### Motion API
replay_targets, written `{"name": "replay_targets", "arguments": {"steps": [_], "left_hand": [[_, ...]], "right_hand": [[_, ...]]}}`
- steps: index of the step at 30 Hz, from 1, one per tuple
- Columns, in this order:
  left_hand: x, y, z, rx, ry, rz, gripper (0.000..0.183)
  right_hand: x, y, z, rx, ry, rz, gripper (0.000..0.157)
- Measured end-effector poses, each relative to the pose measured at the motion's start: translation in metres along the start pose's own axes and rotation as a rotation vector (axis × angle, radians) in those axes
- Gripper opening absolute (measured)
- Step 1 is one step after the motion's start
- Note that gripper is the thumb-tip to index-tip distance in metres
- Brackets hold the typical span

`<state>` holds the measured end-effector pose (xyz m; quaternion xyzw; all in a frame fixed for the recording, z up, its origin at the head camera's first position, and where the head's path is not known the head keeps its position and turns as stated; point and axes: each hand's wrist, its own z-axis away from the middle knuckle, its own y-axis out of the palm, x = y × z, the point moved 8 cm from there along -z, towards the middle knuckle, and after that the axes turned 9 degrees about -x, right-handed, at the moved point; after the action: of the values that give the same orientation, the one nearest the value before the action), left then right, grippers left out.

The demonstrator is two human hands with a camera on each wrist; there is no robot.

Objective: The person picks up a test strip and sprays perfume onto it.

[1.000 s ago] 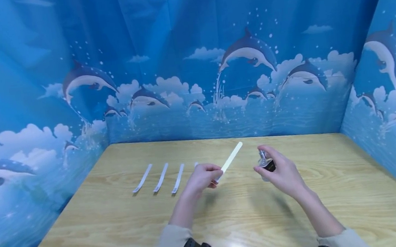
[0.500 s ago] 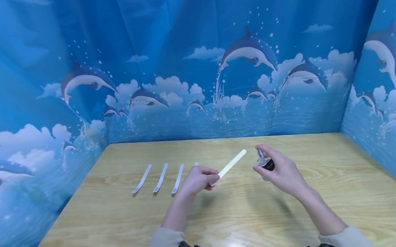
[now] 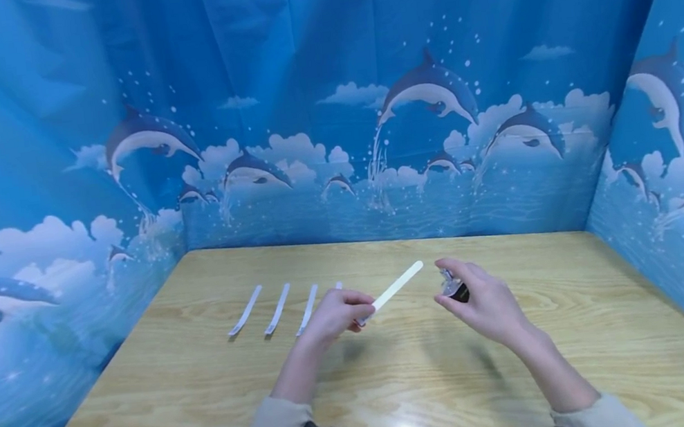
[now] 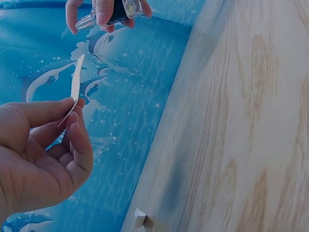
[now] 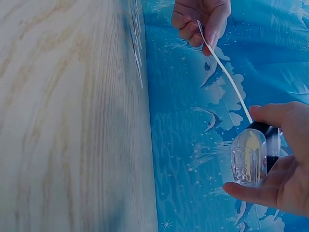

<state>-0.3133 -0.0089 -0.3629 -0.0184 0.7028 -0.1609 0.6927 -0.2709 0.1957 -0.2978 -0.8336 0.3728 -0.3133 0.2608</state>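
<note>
In the head view my left hand (image 3: 335, 315) pinches a narrow pale paper strip (image 3: 398, 285) near its lower end. The strip's free, rounded end slants up and to the right, towards my right hand (image 3: 485, 303). That hand grips a small clear glass spray bottle (image 3: 450, 287) with a black label, index finger at its top and thumb underneath. A gap separates the strip's tip from the bottle. The left wrist view shows the bottle (image 4: 118, 12) tilted, its nozzle end (image 4: 86, 22) towards the strip (image 4: 76, 79). From the right wrist, the bottle's thick clear base (image 5: 248, 158) faces me.
Several white strips (image 3: 246, 310) lie in a row on the wooden table (image 3: 167, 399), left of my left hand, which partly hides the nearest ones. A blue dolphin-print curtain (image 3: 306, 106) stands behind the table and at both sides.
My left hand has shifted left and a little nearer me, and the strip leans flatter to the right. My right hand has tipped the bottle, lowering its top towards the strip.
</note>
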Motion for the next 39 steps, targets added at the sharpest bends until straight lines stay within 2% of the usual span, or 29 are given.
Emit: {"name": "replay_targets", "arguments": {"steps": [7, 18, 39], "left_hand": [[0.001, -0.002, 0.000, -0.011, -0.012, 0.018, 0.023], [0.001, -0.005, 0.000, -0.027, -0.027, -0.029, 0.024], [0.002, -0.006, 0.001, -0.016, -0.045, -0.055, 0.023]], "right_hand": [[0.004, -0.001, -0.001, -0.022, -0.021, 0.011, 0.054], [0.007, 0.001, 0.000, -0.007, -0.012, 0.002, 0.055], [0.013, 0.002, 0.001, -0.038, -0.061, 0.016, 0.055]]}}
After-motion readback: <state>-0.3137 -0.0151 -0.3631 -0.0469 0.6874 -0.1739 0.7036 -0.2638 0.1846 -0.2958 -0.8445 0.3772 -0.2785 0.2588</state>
